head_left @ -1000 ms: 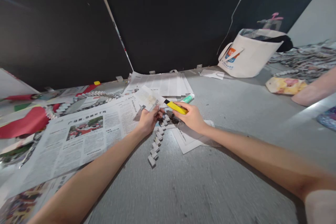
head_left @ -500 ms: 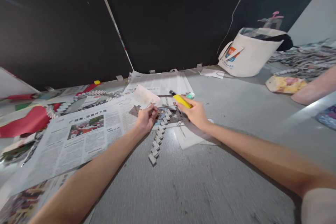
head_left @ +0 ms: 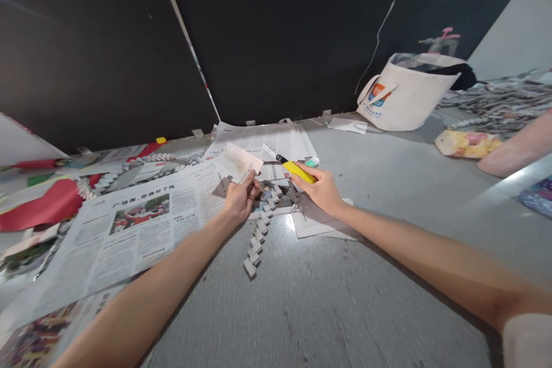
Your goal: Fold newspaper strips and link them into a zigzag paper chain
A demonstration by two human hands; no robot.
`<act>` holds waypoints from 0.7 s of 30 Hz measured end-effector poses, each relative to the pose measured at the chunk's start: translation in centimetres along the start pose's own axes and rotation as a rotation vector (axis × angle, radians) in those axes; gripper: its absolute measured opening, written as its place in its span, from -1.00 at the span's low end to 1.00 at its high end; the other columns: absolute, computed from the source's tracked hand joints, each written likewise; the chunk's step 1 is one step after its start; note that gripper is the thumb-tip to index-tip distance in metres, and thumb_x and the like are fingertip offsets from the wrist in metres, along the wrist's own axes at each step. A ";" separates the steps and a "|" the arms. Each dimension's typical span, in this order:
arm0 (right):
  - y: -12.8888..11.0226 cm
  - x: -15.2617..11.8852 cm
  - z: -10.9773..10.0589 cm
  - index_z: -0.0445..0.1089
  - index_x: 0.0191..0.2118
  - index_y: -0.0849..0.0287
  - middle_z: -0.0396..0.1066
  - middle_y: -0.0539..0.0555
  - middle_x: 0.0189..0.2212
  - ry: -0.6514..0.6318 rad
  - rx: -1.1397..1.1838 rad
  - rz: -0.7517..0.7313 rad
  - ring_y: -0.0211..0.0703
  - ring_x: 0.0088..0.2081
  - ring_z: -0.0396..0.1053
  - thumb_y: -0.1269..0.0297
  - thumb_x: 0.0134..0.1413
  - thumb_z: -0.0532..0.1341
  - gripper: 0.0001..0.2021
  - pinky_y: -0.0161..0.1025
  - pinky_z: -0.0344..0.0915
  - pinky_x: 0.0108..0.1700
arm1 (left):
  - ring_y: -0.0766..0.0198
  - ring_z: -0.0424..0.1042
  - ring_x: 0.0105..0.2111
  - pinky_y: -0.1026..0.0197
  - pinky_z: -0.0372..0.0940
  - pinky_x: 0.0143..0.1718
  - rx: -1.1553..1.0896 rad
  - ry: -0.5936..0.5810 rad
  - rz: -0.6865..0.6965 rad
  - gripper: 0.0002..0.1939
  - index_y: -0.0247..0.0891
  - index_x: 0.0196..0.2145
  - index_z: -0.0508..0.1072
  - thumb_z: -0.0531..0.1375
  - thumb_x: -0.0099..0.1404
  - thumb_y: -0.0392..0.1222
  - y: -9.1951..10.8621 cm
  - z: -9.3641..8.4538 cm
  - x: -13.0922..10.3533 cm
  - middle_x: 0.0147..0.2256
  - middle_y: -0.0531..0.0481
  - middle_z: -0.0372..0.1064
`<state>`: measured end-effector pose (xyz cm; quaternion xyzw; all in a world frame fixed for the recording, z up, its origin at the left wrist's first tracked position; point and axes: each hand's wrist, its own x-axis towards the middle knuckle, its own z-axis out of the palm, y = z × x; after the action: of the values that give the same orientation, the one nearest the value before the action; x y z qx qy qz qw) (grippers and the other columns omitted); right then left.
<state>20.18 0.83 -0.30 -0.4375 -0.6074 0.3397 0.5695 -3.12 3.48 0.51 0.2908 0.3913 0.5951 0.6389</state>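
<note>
My right hand [head_left: 321,188] is closed round a yellow utility knife [head_left: 297,170] with a black front end. Its blade is out and points up and left, close to a small pinkish sheet of paper [head_left: 238,162]. That sheet is pinched between the thumb and fingers of my left hand [head_left: 242,198]. Below and between the hands a folded-paper zigzag chain [head_left: 259,230] lies on the grey floor, its upper end over printed paper scraps. Beneath my right hand are white paper pieces [head_left: 308,223]. A green-capped object [head_left: 312,161] lies just behind the knife.
A newspaper sheet [head_left: 142,224] spreads out at left, with red paper [head_left: 43,201] and more folded chain [head_left: 107,181] beyond. At back right stands a white bag [head_left: 407,95] before the dark wall [head_left: 276,29]. A yellow patterned item [head_left: 467,144] lies beside another person's limb [head_left: 517,146].
The knife's blade now shows clearly beyond its black end. The pinkish sheet has tilted slightly in my left hand. Both hands stay in nearly the same place.
</note>
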 end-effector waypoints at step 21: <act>-0.2 -0.9 -0.1 0.64 0.10 0.17 0.68 0.17 -0.12 -0.065 -0.204 -0.193 -0.05 -0.27 0.59 0.05 0.31 0.35 -0.61 -0.12 0.55 -0.27 | 0.50 0.02 -0.75 0.39 0.02 -0.70 -0.067 -0.003 -0.030 -0.52 -0.28 -0.54 0.36 0.33 0.47 -0.02 0.6 0.4 -0.3 -0.74 0.20 0.07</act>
<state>20.26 -0.06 -0.49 -0.4214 -0.6962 0.2335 0.5321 -3.12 3.26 1.26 0.2645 0.3745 0.5977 0.6577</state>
